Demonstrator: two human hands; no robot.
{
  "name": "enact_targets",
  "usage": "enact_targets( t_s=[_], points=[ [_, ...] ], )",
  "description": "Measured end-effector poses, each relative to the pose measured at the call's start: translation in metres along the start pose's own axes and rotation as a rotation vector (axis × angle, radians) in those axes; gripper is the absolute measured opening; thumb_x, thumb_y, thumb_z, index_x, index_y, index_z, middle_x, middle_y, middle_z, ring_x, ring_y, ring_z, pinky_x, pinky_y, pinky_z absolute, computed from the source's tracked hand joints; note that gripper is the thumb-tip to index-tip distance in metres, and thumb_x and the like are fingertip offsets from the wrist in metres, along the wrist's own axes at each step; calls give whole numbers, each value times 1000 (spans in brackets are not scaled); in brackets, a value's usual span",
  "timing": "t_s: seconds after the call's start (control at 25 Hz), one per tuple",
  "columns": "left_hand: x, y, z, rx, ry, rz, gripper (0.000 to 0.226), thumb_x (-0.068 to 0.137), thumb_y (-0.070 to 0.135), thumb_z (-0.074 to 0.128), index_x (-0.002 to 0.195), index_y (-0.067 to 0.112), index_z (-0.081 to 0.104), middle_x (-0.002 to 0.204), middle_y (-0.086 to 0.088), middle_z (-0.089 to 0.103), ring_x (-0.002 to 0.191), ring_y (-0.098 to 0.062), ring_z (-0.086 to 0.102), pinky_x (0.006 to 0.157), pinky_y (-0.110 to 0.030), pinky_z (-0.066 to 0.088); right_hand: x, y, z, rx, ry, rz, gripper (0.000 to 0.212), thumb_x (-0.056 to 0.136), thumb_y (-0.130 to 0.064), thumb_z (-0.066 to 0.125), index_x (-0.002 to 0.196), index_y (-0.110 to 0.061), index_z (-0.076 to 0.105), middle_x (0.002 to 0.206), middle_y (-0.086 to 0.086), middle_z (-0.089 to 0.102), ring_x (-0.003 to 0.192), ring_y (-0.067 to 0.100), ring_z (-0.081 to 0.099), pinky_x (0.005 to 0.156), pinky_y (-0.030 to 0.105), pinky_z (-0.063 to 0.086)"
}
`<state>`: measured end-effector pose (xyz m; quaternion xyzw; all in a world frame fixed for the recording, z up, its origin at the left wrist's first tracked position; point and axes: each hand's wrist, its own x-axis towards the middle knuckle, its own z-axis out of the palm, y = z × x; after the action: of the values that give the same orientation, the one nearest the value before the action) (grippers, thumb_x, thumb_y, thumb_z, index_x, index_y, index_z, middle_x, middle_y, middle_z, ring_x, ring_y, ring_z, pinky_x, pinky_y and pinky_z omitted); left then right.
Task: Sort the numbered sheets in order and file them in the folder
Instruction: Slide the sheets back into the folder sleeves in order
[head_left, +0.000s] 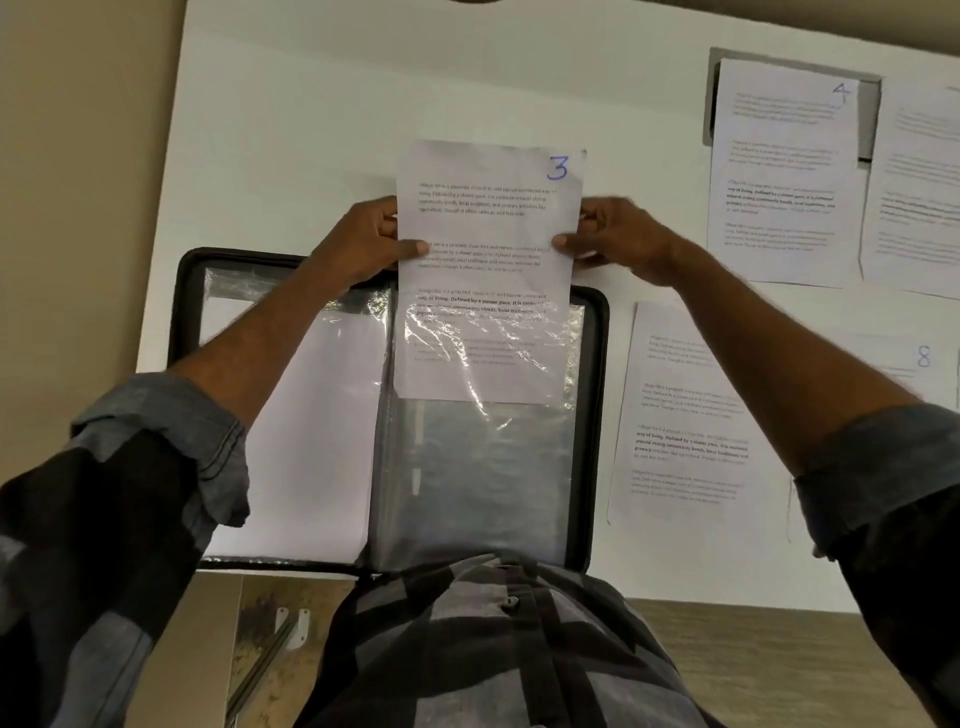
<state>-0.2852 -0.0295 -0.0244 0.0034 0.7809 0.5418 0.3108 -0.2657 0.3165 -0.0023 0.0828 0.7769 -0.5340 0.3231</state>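
The left hand pinches the left edge of sheet 3, thumb laid across the printed face and the other fingers curled behind it. The right hand does the same on the right edge, thumb on top, fingers tucked behind the paper. Both grips sit about halfway down the sheet.

The sheet's lower part is already inside the clear sleeve on the right half of the open folder. Its bottom edge has reached only partway down the pocket, and the top part, with the blue 3 in the corner, sticks out past the folder's far edge toward 12 o'clock. The crinkled plastic glares over the lower paragraphs.

The left half of the folder holds a white page under plastic. The folder lies on the white surface, right against the person's body.

At 2 o'clock from the folder lies sheet 4, partly covering a grey recessed panel, with another printed sheet just beside it. At 3 o'clock a further printed sheet lies flat, its number hidden. Past the right forearm, the corner of sheet 8 shows.
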Motion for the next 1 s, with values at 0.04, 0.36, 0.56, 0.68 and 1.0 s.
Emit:
enact_targets(
  t_s=[0.04,0.36,0.56,0.68,1.0],
  points=[
    [-1,-3,2,15,-23,-8,54,87,10,79,138,13,59,125,-4,71,112,-14,70,102,-38,55,6,-8,-5,-38,112,-49,44,90,-15,76,130,-6,61,117,3,70,106,19,69,98,46,57],
    [-20,-13,11,147,36,85,62,85,15,82,140,11,54,128,-1,68,110,-13,69,99,-29,56,63,-102,24,-836,-196,-292,38,98,-24,67,135,-20,60,126,-2,64,113,19,60,93,29,47],
    [-63,-35,28,268,381,230,61,96,29,71,149,19,44,144,-1,53,124,-11,53,105,-24,47,71,-90,45,-861,-348,-176,22,97,-21,68,115,-9,70,109,12,72,96,30,66,91,41,52],
    [-105,-47,54,362,326,257,59,102,39,59,154,21,36,160,1,37,145,-10,33,117,-26,30,64,-74,52,-729,-447,-46,21,95,-20,71,113,-11,73,112,14,74,90,20,68,95,44,54],
    [-179,-98,121,711,166,445,72,102,39,60,158,6,29,168,-8,21,158,-23,10,126,-51,19,44,-50,90,-528,-659,158,12,90,-6,73,100,-12,75,83,1,76,76,13,73,75,27,62]
  ],
)
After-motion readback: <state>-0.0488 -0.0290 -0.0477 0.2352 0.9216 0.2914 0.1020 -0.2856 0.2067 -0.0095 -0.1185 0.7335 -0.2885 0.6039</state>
